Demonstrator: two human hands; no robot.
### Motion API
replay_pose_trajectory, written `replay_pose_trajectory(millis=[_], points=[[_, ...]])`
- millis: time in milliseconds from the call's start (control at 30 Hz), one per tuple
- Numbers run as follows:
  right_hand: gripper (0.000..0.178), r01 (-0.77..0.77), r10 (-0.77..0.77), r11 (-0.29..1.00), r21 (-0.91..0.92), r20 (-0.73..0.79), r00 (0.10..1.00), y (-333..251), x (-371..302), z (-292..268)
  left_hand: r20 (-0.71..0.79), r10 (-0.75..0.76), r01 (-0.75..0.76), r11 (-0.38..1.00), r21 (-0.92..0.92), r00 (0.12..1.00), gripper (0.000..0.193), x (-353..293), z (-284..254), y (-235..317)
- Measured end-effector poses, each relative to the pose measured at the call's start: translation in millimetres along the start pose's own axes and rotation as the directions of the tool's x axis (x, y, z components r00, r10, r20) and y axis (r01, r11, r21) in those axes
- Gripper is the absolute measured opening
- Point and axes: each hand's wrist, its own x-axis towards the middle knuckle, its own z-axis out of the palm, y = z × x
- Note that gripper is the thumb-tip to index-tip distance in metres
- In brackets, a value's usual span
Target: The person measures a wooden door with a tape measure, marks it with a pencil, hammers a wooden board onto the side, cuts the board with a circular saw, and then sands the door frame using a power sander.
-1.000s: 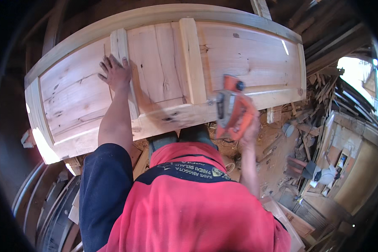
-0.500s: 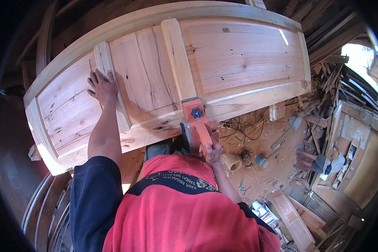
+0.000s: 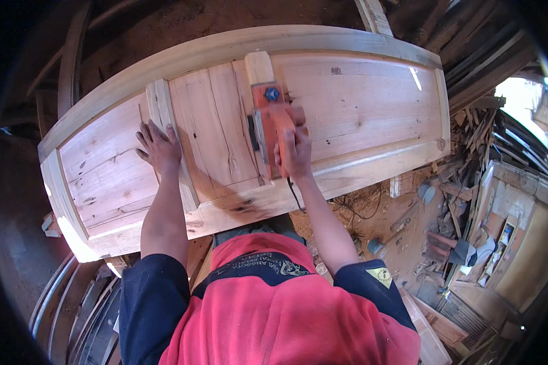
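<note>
A panelled wooden door (image 3: 371, 103) lies across in front of me, with pale rails around pinkish, knotted panels. My right hand (image 3: 295, 149) is wrapped round the handle of an orange electric planer (image 3: 269, 125) with a blue knob at its far end. The planer sits lengthwise on the door's middle crosspiece (image 3: 260, 66), covering most of it. My left hand (image 3: 159, 147) rests flat with fingers spread, beside and partly on the narrower crosspiece (image 3: 158, 100) to the left. A dark cord (image 3: 296, 196) trails from the planer's near end.
Sawdust and loose cable (image 3: 362, 207) lie on the ground beyond the door's near edge. A teal tin (image 3: 376, 247) stands there. At the right another person (image 3: 466, 250) is near a wooden frame. Scrap timber (image 3: 475, 140) is heaped behind. Curved boards (image 3: 61, 298) stand at lower left.
My right hand has pushed the planer away from me, from the door's near edge up along the middle crosspiece. My left hand stays on the door near the left crosspiece.
</note>
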Motion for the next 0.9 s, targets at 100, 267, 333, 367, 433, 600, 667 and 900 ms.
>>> replay_pose_trajectory(millis=[100,267,333,367,433,600,667,900], points=[[0.047,0.021,-0.020,0.999,0.042,-0.016,1.000,-17,62,25,-0.002,-0.002,0.002,1.000,0.002,1.000,0.069,-1,1,-4],[0.049,0.424,-0.461,0.863,-0.275,-0.085,0.883,-30,183,46,-0.026,0.021,-0.022,1.000,-0.016,0.999,0.071,3,4,-1],[0.048,0.559,-0.645,0.724,-0.404,-0.110,0.756,-26,236,35,-0.002,0.070,-0.070,0.997,-0.017,0.998,0.071,-1,10,14],[0.047,0.472,-0.528,0.822,-0.319,-0.115,0.842,-23,241,30,-0.014,0.074,-0.074,0.997,-0.037,0.997,0.072,-1,10,17],[0.049,0.298,-0.309,0.937,-0.185,-0.035,0.950,-32,193,41,-0.011,0.063,-0.063,0.998,-0.025,0.998,0.072,-2,9,0],[0.048,0.112,-0.106,0.993,-0.046,0.114,0.988,-9,-19,-2,-0.059,0.039,-0.040,0.999,-0.012,0.998,0.071,-2,12,-11],[0.048,-0.046,0.047,0.998,-0.030,0.041,0.998,11,-119,-26,-0.069,0.036,-0.036,0.999,0.003,0.997,0.070,1,14,-11],[0.042,-0.158,0.159,0.971,-0.182,-0.010,0.987,54,-240,-64,-0.075,0.043,-0.042,0.999,0.007,0.996,0.070,0,18,-9]])
